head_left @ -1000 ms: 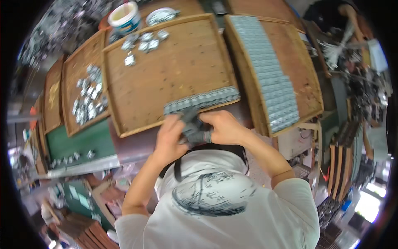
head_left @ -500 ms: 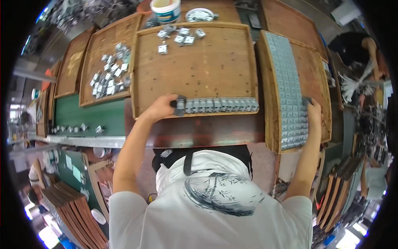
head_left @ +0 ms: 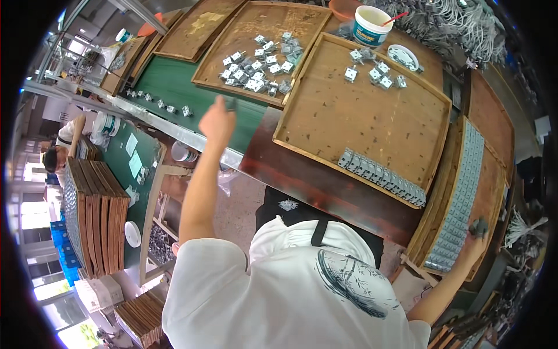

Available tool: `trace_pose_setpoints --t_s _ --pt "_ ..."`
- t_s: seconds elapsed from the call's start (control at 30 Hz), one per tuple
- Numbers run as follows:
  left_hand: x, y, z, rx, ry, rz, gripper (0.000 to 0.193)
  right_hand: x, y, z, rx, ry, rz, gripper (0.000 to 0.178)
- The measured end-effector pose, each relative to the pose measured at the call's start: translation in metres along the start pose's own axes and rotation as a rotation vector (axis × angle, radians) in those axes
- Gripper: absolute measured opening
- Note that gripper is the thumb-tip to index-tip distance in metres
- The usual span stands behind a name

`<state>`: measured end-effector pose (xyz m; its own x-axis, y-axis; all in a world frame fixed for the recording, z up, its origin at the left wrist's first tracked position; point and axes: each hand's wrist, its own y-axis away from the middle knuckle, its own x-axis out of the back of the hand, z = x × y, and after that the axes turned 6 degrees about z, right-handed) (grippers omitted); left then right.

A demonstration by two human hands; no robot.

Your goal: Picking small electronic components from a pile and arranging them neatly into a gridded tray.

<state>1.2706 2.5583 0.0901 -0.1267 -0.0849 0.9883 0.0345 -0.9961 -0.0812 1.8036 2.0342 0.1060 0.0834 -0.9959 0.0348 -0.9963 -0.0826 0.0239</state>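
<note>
My left hand [head_left: 217, 124] is raised over the green belt [head_left: 160, 81], fingers partly stretched and apart, with a dark cover on a fingertip. I see nothing held in it. A line of small metal parts [head_left: 186, 110] lies on the belt to its left. At the right, my right hand [head_left: 472, 247] rests open at the side of a block of closely packed grey metal parts [head_left: 459, 198], its dark-covered fingertips against or just beside them. In the middle wooden tray [head_left: 366, 122], a tight row of metal parts [head_left: 381, 177] lines the near edge.
Loose metal parts [head_left: 256, 70] fill another wooden tray [head_left: 279, 14]. A white tub [head_left: 372, 26] and a round dish [head_left: 403, 58] stand behind the middle tray. Stacked wooden trays [head_left: 96, 215] are at the left, near another person [head_left: 67, 136]. Bundled cables [head_left: 465, 29] lie at the back.
My left hand has left the end of the row in the middle tray and moved left over the green belt. The view has turned left. My right hand stays beside the packed parts, nearer their front end.
</note>
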Motion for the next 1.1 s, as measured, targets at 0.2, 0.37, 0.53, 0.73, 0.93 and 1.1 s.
trace_pose_setpoints --t_s 0.2,0.37,0.53,0.73,0.93,1.1 --pt "-0.075 -0.040 -0.119 0.185 -0.022 -0.047 0.048 -0.092 0.066 0.006 0.013 -0.010 -0.304 0.037" --pt "-0.064 -0.002 -0.069 0.346 1.073 -0.243 0.028 -0.153 0.129 -0.003 -0.070 0.016 -0.389 0.029" --pt "0.004 0.106 0.049 0.049 1.721 -0.649 0.036 -0.212 0.193 -0.020 -0.193 0.011 -0.737 0.030" --pt "0.024 0.175 0.119 -0.312 1.731 -0.909 0.038 -0.226 0.226 -0.052 0.693 0.504 -0.885 0.024" --pt "0.031 0.198 0.141 -0.397 1.697 -1.036 0.035 -0.204 0.220 -0.058 0.648 0.557 -0.856 0.026" --pt "0.032 0.226 0.154 -0.532 1.479 -0.831 0.036 -0.200 0.218 -0.038 0.904 0.580 -0.725 0.025"
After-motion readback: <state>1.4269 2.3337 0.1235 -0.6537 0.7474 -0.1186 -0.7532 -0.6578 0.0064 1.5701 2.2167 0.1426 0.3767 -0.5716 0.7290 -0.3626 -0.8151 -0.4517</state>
